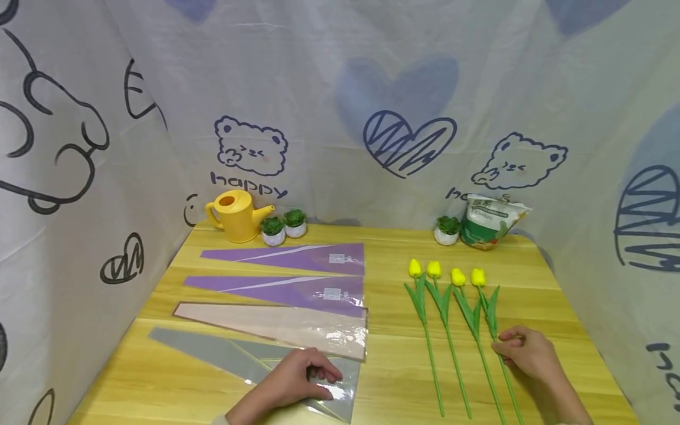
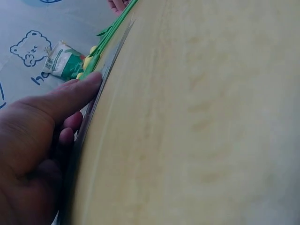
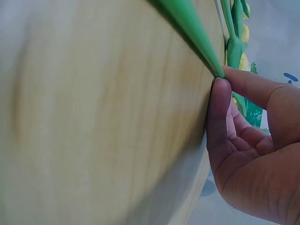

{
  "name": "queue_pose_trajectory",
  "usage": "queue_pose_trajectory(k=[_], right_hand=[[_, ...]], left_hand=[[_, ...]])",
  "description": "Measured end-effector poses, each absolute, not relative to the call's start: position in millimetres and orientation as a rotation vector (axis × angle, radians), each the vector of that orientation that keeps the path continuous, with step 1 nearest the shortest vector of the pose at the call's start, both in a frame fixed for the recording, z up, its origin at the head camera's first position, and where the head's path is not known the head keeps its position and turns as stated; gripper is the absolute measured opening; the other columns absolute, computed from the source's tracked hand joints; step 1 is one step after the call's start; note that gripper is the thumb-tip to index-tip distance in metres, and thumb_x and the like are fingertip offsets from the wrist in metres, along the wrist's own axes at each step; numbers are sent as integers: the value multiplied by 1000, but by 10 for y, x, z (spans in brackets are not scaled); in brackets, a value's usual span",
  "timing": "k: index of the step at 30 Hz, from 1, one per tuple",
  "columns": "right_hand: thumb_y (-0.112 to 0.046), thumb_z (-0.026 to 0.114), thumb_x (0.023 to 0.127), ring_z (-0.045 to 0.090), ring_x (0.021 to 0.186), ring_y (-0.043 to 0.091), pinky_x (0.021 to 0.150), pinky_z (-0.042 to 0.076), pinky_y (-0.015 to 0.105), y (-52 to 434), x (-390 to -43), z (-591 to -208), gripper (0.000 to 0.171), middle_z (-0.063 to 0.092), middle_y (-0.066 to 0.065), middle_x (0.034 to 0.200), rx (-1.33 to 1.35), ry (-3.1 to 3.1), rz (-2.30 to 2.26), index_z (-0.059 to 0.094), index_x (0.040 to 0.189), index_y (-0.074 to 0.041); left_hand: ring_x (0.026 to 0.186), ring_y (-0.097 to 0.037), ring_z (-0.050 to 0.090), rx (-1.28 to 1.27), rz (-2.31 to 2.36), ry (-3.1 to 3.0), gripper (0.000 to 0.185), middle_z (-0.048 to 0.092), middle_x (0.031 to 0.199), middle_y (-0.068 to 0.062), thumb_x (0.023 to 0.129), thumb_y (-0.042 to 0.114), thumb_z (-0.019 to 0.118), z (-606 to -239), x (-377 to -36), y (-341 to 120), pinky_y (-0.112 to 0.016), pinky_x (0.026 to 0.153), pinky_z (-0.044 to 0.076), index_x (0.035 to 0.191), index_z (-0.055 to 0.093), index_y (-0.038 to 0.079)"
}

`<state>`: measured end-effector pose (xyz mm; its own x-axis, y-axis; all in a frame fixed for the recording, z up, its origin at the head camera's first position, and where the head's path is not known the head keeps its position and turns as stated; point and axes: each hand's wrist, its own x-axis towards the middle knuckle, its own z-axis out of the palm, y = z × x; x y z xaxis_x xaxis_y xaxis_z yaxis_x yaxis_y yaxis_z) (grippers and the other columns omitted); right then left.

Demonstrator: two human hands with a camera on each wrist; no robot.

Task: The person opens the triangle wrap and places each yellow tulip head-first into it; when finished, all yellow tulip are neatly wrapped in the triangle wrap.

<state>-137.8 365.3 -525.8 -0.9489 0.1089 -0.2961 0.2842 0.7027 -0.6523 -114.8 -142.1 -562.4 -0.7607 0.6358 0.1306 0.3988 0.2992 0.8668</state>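
Head view shows a person seated at a wooden desk (image 1: 393,378) with both hands low and near the front edge. The left hand (image 1: 300,378) lies on the wide end of the grey sleeve (image 1: 223,354), the nearest of four cone-shaped flower wrappers laid side by side; its fingers are spread and nearly straight, pressing the clear film flat, so the sleeve probably stays put rather than sliding. The left wrist view agrees: the fingertips (image 2: 89,84) rest at the film's edge, gripping nothing.

Behind the grey sleeve lie a pink sleeve (image 1: 276,324) and two purple sleeves (image 1: 297,274), all with their narrow tips pointing left, well apart from the flowers.

The right hand (image 1: 523,353) sits at the rightmost tulip (image 1: 480,283) of four yellow tulips (image 1: 443,273), whose heads point away from the person and stems run toward the front edge. Its thumb and forefinger close on the green stem (image 3: 197,33) about midway along; the right wrist view shows the fingertips (image 3: 219,93) meeting on the stem against the desk, though the blur makes it hard to tell whether the stem has left the surface.

At the back stand a yellow watering can (image 1: 236,215), three small potted plants (image 1: 284,227) and a green-and-white bag (image 1: 489,221), out of reach of either hand.
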Motion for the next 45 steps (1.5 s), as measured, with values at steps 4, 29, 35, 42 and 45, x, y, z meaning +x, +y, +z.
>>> queue_pose_trajectory(k=[4, 29, 35, 42, 45], right_hand=[[-26, 76, 93, 70, 74, 16, 65, 55, 26, 3646, -1370, -5239, 40, 74, 3, 89, 306, 2680, -1082, 66, 117, 5], [-21, 76, 92, 70, 73, 18, 64, 57, 27, 3644, -1390, -5242, 38, 74, 3, 88, 313, 2648, -1118, 65, 116, 6], [-23, 76, 93, 69, 73, 17, 64, 56, 26, 3647, -1382, -5239, 40, 73, 4, 90, 329, 2651, -1107, 65, 117, 6], [-25, 75, 94, 69, 73, 17, 65, 55, 27, 3647, -1385, -5240, 39, 72, 4, 89, 327, 2648, -1094, 65, 118, 5], [-25, 75, 94, 69, 73, 17, 64, 55, 27, 3648, -1395, -5244, 39, 72, 5, 90, 335, 2643, -1099, 65, 118, 5]], left_hand=[[89, -2, 68, 865, 1499, 2285, 20, 77, 95, 8, 82, 22, 88, -5633, -1145, -1436, -21, 75, 57, 101, 82, 20], [83, 2, 59, 878, 1447, 2377, 19, 75, 89, 15, 78, 24, 90, -5645, -1120, -1419, -18, 75, 51, 95, 83, 23], [82, 2, 60, 856, 1475, 2381, 12, 75, 85, 14, 80, 19, 90, -5644, -1112, -1392, -18, 76, 51, 89, 82, 23], [70, 4, 62, 789, 1591, 2271, 10, 75, 83, 0, 80, 17, 89, -5650, -1122, -1395, -19, 61, 54, 87, 82, 16], [64, 4, 60, 769, 1619, 2240, 11, 76, 81, -4, 80, 16, 89, -5642, -1134, -1396, -18, 56, 52, 87, 81, 13]])
